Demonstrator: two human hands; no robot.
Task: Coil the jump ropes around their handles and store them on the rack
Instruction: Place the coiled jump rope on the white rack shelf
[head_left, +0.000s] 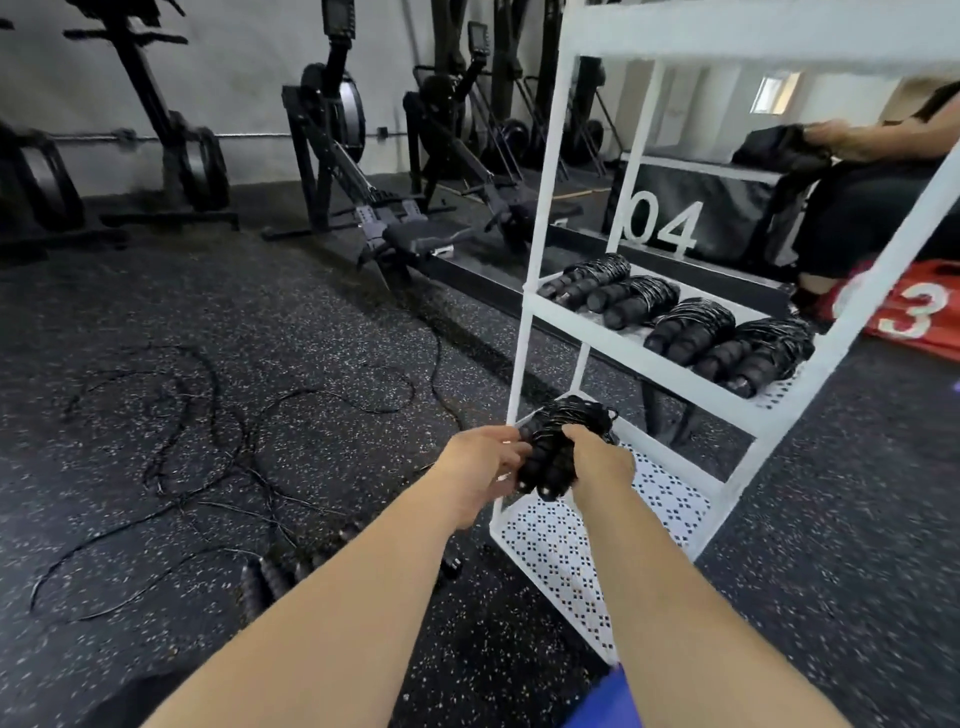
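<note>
Both hands on one coiled jump rope (553, 447). Left hand (480, 470) has its fingers (511, 451) curled round the left side of the bundle; right hand (602, 457) has its fingers curled over the right side, thumb side up. Bundle = two black ribbed handles side by side, butt ends toward the camera, thin black cord wound round the far half. It's held in the air at the front-left corner of the white rack (530, 322), over the left end of the bottom shelf (561, 540), not resting on it as far as I can tell. Bottom shelf is white perforated sheet.

Middle shelf (623, 338): four coiled ropes (691, 327) already stored, lying in a row from back-left to front-right, handles pointing outward, each just beside the next.

Left of the rack, on the black speckled rubber floor (156, 322): loose uncoiled ropes (223, 441) in a tangle of thin black cord. A few black ribbed handles (270, 574) lie on the floor just beside the left forearm.

Background: rowing machines (363, 182) along the far wall, some stood upright. Behind the rack, a black box marked 04 (696, 218) and a red one marked 3 (914, 312). Another person (883, 171) sits at the right edge, hands on a black bag. Frame is motion-blurred toward the edges.
</note>
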